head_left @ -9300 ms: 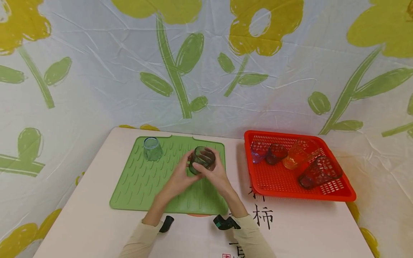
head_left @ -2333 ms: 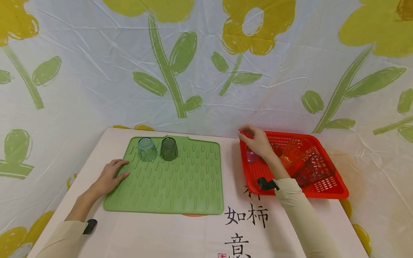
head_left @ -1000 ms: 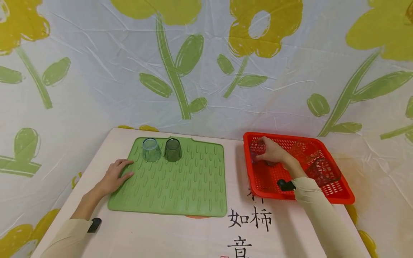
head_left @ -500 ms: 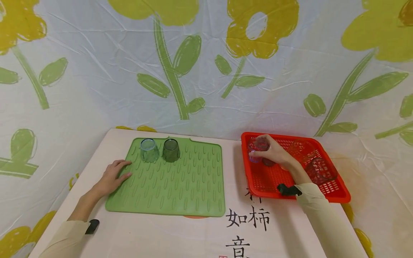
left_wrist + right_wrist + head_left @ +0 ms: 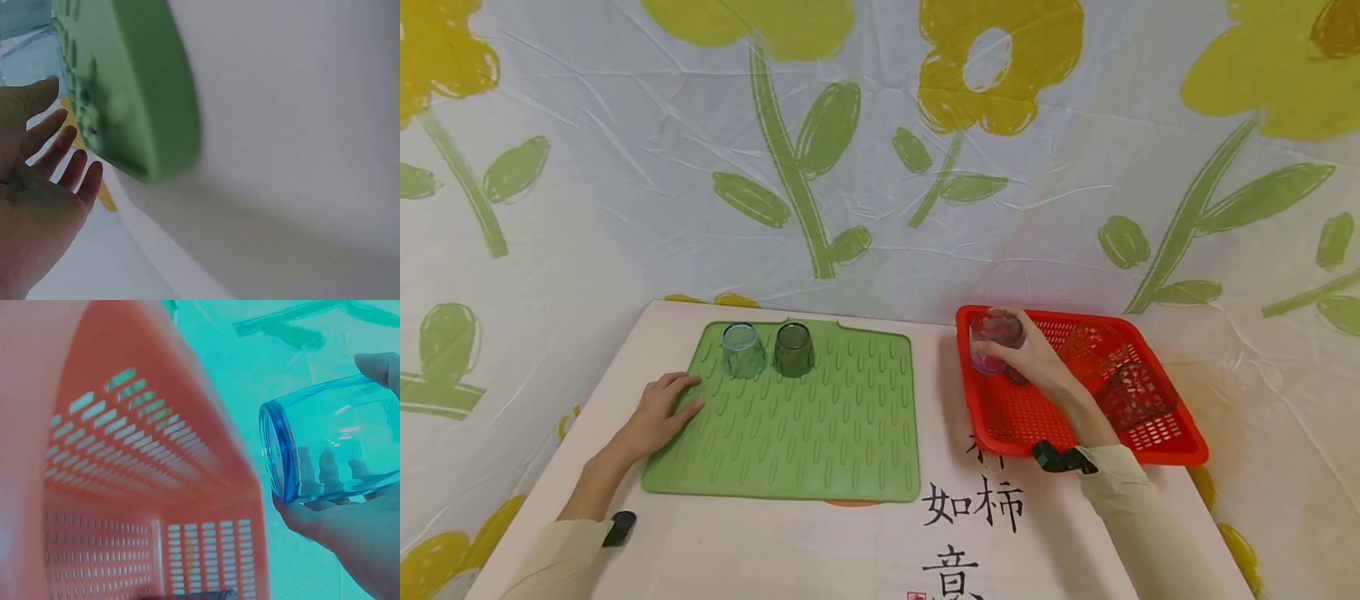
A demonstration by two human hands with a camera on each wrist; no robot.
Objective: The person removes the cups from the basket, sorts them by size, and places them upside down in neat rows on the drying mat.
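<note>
My right hand grips a faintly purple drinking glass over the left part of the red basket. In the right wrist view this glass lies sideways, tinted blue, with fingers and thumb curled round it. My left hand lies at the left edge of the green drying mat, its fingers loosely extended and holding nothing. The left wrist view shows those fingers close to the mat's edge; contact cannot be told. A light-blue glass and a dark grey glass stand on the mat's back left.
In the basket are a large dark glass at the right, a clear one tinged orange behind it, and a small dark glass partly hidden by my right hand. A flowered cloth rises behind the table.
The dark grey glass went from both hands to the mat beside the light-blue one. My right hand reached into the basket, took the purple glass and is lifting it. My left hand has stayed put lately.
</note>
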